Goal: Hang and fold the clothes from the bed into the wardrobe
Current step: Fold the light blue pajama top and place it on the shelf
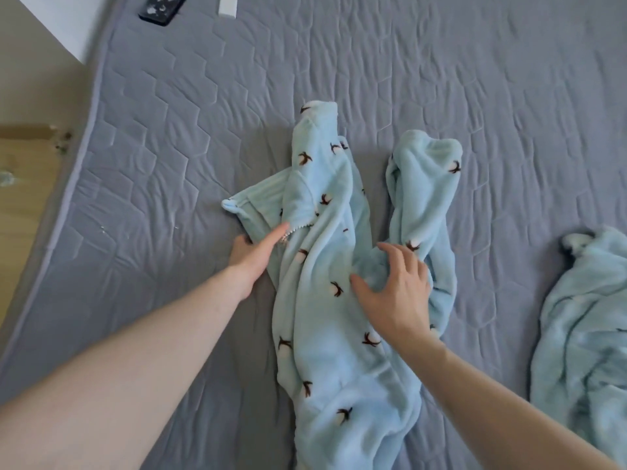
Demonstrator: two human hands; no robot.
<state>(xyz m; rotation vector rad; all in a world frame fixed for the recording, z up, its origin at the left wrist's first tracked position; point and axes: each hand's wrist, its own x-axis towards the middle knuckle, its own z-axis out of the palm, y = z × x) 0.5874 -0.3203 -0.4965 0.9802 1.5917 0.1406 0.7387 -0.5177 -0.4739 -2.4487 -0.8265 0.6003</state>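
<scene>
**Fleece garment spread on the bed, both hands on it**

A light blue fleece garment (pixel 325 266) printed with small dark and white motifs lies crumpled along the middle of the bed (pixel 407 79), which is covered in a grey quilted mattress cover. Two long parts of the garment reach away from the person, side by side with a strip of grey cover between them; a paler flap sticks out to the left near a short run of zip teeth.

The left hand (pixel 252 254) lies at the garment's left edge, just below that flap. Its forefinger is stretched out straight, the tip touching the fabric by the zip; its other fingers are hidden under the cloth, so whether this grip has hold of the edge cannot be told.

The right hand (pixel 395 288) rests palm down on the middle of the garment, fingers spread and loosely bent, pressing the fleece; its grip is wide and closes round nothing.

A second light blue fleece piece (pixel 583 334) lies bunched at the right edge of the bed, apart from the first. A dark phone (pixel 163 8) sits at the far left corner of the bed
</scene>
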